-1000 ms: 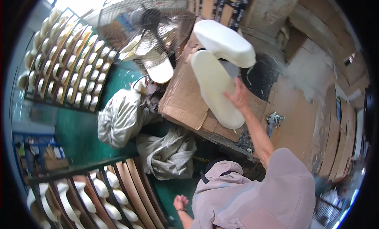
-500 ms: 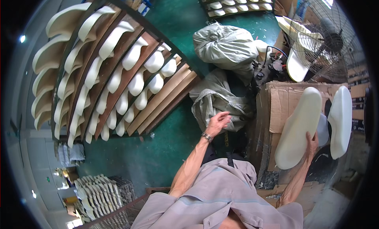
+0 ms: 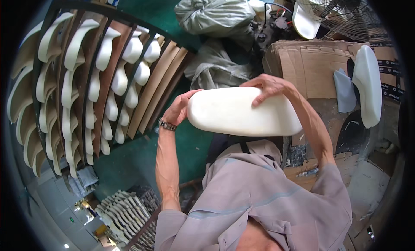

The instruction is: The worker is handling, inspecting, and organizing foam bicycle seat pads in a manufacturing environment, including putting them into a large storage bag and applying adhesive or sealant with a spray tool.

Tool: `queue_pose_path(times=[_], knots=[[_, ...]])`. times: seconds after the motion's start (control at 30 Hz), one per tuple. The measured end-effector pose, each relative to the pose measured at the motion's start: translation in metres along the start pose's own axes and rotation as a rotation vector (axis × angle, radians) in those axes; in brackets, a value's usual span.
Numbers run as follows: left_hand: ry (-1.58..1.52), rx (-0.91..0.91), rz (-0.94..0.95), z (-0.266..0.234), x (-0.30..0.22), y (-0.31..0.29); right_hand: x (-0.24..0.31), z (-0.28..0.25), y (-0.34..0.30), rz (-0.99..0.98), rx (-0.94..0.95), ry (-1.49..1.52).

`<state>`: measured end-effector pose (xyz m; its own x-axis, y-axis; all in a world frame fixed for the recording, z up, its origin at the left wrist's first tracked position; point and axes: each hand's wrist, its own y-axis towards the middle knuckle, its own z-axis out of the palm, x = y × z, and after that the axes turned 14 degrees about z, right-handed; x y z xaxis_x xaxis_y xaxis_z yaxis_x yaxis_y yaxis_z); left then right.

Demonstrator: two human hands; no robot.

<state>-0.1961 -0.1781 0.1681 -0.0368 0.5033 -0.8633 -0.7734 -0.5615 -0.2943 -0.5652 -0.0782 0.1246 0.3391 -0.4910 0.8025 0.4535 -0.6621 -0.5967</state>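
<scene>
While left hand [image 3: 176, 109] grips left end of long, rounded, cream-white, foam-like pad [image 3: 231, 112], right hand [image 3: 270, 86] clasps its far edge.

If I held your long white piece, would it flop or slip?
The white piece is probably stiff: it shows no sag between the left hand and right hand. Its smooth-looking face might slip; its rounded edges could let it rock.
</scene>
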Motion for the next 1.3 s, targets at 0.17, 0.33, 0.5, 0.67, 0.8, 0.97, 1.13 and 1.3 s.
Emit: queue_pose_path(times=[0.17,0.33,0.5,0.67,0.8,0.97,1.13,1.3], knots=[[0.020,-0.136,0.025,-0.021,0.036,-0.067,0.050,0.017,0.044,0.005,0.062,-0.230],[-0.119,-0.429,0.270,-0.040,0.066,-0.134,0.052,0.048,0.078,-0.455,-0.780,-0.550],[-0.169,-0.613,0.384,-0.064,0.079,-0.170,-0.027,0.079,0.095,-0.052,-1.299,0.414],[-0.206,-0.746,0.469,-0.070,0.077,-0.197,-0.022,0.128,0.152,-0.069,-0.565,1.273],[-0.099,-0.791,0.397,-0.076,0.078,-0.213,-0.004,0.131,0.209,-0.014,-0.431,1.141],[0.075,-0.835,0.316,-0.069,0.072,-0.225,0.002,0.145,0.267,-0.130,-0.508,1.228],[-0.098,-0.749,0.338,-0.076,0.087,-0.237,0.007,0.147,0.286,-0.077,-0.435,1.215],[-0.294,-0.632,0.219,-0.071,0.077,-0.223,0.025,0.155,0.292,0.030,-0.426,1.153]])
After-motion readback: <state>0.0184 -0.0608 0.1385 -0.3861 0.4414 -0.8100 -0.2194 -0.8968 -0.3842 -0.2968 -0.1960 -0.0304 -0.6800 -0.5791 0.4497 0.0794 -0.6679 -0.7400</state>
